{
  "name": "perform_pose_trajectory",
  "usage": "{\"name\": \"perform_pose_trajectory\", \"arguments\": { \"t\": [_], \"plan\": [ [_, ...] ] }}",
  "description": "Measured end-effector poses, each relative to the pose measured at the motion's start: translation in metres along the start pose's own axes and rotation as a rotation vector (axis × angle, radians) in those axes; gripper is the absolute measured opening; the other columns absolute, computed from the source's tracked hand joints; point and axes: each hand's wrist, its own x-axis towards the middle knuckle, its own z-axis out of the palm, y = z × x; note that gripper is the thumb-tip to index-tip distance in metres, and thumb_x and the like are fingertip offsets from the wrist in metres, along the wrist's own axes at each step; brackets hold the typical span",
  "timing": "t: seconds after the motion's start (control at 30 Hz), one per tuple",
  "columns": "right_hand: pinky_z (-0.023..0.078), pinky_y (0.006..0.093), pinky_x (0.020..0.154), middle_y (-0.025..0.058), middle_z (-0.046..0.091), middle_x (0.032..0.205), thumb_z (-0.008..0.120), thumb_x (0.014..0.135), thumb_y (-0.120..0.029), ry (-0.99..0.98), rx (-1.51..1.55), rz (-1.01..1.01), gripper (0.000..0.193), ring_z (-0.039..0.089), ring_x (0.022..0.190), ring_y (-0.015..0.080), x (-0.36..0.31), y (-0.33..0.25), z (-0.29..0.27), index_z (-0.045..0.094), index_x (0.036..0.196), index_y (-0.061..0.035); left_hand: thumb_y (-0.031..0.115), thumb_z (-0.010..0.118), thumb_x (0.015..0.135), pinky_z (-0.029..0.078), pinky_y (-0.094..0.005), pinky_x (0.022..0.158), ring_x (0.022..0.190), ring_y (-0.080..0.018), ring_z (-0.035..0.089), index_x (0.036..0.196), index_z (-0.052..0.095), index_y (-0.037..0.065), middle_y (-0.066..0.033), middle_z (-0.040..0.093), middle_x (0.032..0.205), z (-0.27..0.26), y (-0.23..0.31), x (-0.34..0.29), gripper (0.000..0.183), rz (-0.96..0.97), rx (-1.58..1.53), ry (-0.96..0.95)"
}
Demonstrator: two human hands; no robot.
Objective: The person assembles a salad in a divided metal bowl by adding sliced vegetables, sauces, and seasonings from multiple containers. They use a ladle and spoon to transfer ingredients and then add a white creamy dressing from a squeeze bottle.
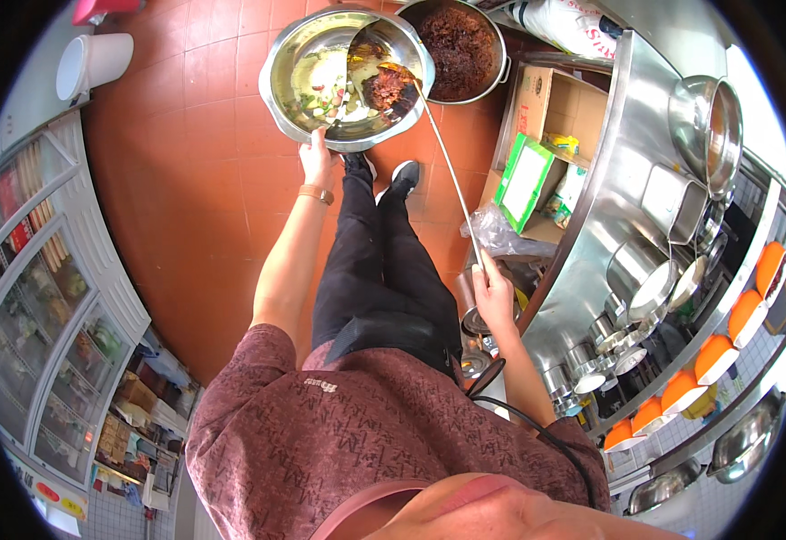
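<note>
My left hand (316, 160) is closed on the near rim of a wide steel basin (287, 126). Pale and green chopped pieces (328, 101) lie in its brighter left part. A dark red-brown, oily mass (388, 89) fills part of the shaded right side. My right hand (493, 292) grips the lower end of a long-handled ladle (451, 166), whose far end reaches into the basin at that dark mass; its bowl is hard to make out. Beside the basin on the right stands a steel pot (504, 72) of dark red-brown, crumbly food (458, 54).
A steel counter (582, 216) with pots and pans (641, 274) runs along the right. Beneath it are a cardboard box (573, 99) and a plastic bag (498, 232). Glass-door fridges (51, 306) line the left. A white bucket (96, 65) stands far left on the red tiled floor (190, 180).
</note>
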Motion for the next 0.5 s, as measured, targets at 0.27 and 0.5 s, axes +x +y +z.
{"name": "perform_pose_trajectory", "arguments": {
  "t": [0.27, 0.5],
  "plan": [
    [0.035, 0.0196, 0.054, -0.0102, 0.048, 0.078, 0.056, 0.107, -0.010, -0.121, 0.656, 0.129, 0.032, 0.040, 0.060, 0.0009, -0.027, -0.009, -0.024, 0.064, 0.137, -0.0046, 0.041, 0.059, 0.102, 0.052, -0.0365, 0.061, 0.071, -0.0216, 0.062, 0.094, 0.061, 0.001, -0.0096, 0.064, 0.081, 0.020, 0.021, -0.044, 0.040, 0.062, 0.163, -0.007],
    [0.051, 0.0354, 0.075, 0.0139, 0.065, 0.099, 0.052, 0.108, -0.025, 0.043, 0.415, -0.006, 0.042, 0.065, 0.085, 0.0267, 0.082, 0.022, -0.016, 0.057, 0.142, -0.0003, 0.037, 0.060, 0.102, 0.027, -0.0263, 0.039, 0.044, -0.0099, 0.042, 0.097, 0.060, 0.013, 0.0017, 0.056, 0.068, -0.022, 0.042, -0.090, 0.025, 0.043, -0.010, 0.004]
  ]
}}
